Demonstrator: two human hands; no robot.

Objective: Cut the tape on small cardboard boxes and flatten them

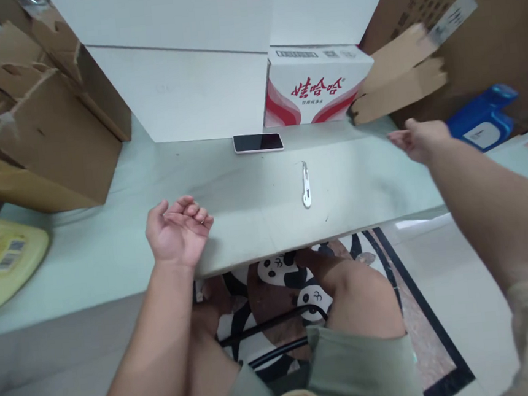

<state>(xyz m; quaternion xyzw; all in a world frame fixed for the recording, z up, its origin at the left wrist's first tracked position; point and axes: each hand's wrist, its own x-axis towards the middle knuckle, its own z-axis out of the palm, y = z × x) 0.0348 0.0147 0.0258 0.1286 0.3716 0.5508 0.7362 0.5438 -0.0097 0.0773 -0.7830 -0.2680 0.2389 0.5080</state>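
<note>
My left hand (181, 230) is palm up above the table's front edge, its fingers loosely bent and holding nothing. To the right, my right hand (420, 139) hovers over the table with slightly bent fingers and nothing visible in it. It is close to folded cardboard strips (402, 84) and a blue bottle (485, 118). Between the hands, a slim white tool with a thin pointed end (306, 185) lies on the pale green table (246, 206); its exact kind is unclear. A dark-screened phone (258, 142) lies behind it, touched by neither hand.
White panels (199, 93) and a white-and-red box (319, 88) stand along the back. Brown cartons (62, 141) and a yellow bottle (6, 260) occupy the left. A large brown carton (471, 32) rises at the right. My knees (363, 300) are below the front edge.
</note>
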